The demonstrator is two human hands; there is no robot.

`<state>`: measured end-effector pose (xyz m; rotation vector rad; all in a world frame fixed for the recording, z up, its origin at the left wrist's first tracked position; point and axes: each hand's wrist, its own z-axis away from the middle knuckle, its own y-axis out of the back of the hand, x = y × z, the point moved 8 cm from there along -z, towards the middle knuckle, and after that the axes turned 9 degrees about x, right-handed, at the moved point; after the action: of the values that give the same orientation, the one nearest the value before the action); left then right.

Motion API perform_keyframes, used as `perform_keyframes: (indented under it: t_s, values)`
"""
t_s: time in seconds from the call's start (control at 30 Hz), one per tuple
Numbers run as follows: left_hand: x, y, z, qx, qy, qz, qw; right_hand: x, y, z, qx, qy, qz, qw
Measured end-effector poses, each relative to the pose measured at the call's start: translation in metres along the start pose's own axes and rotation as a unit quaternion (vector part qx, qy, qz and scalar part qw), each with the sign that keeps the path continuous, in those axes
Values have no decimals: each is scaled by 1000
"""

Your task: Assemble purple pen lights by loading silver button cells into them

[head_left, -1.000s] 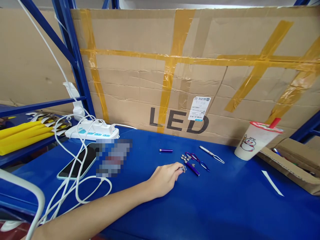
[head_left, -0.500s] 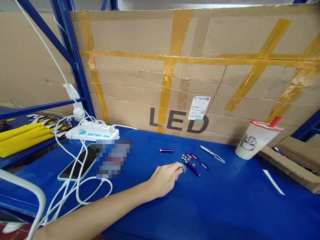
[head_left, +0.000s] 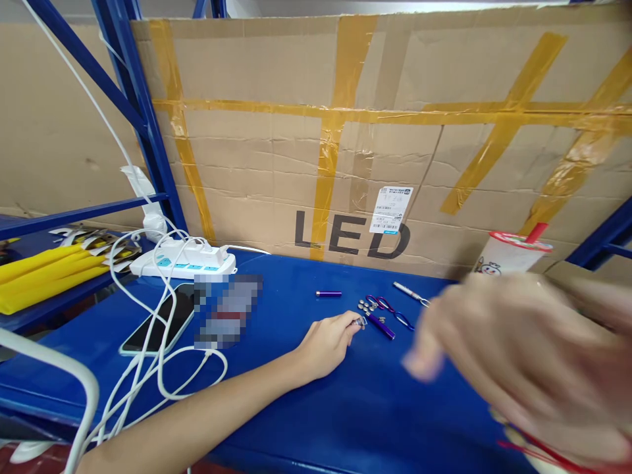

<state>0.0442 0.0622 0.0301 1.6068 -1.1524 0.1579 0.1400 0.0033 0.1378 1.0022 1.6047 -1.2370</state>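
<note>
Far left, yellow rolls (head_left: 47, 273) on a side shelf; next, a white power strip (head_left: 184, 263) at the back of the blue table (head_left: 345, 408), cables (head_left: 162, 368) looping down over a dark phone (head_left: 160, 320); beyond, a taped cardboard sheet (head_left: 276, 164) marked LED standing against the rack; mid-table, a short purple tube (head_left: 328, 293) lying alone; left hand (head_left: 328, 342) resting on the table, fingertips pinched narrowly on a small metal part (head_left: 361, 322); touching or just beside that part, a purple pen-like barrel (head_left: 382, 325), with a cluster of button cells (head_left: 366, 305) and purple wire loops (head_left: 390, 309) just behind; farther back, slim tweezers (head_left: 409, 293); right hand (head_left: 518, 359) large and blurred close to the lens, fingers apparently spread loosely, though cannot tell for sure whether anything is gripped; behind it, a white drink cup (head_left: 508, 253) with red straw.
</note>
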Motion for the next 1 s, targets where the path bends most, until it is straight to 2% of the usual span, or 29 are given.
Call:
perform_keyframes:
  t_s: [0.03, 0.07, 0.13, 0.23, 0.3, 0.57, 0.8, 1.0]
  values:
    - [0, 1, 0, 4, 0, 1, 1000, -1, -14, -6, -35, 28, -25, 999]
    - [-1, 1, -1, 7, 1, 2, 1000, 4, -21, -15, -28, 28, -62, 997]
    - [-3, 1, -2, 12, 10, 8, 1000, 28, -27, -33, -18, -31, -92, 995]
    - [-6, 1, -3, 22, 13, 32, 999, 59, -17, -48, 18, -93, -134, 986]
    - [-7, 2, -4, 28, 4, 51, 998, 70, -6, -50, 36, -108, -150, 982]
    - [-5, 2, -3, 16, 1, 63, 998, 81, 14, -42, 65, -116, -144, 981]
    - [-3, 2, -2, 35, -10, 81, 996, 90, 42, -44, 109, -122, -113, 980]
    - [-2, 2, -1, 35, -12, 85, 996, 98, 48, -42, 100, -144, -135, 975]
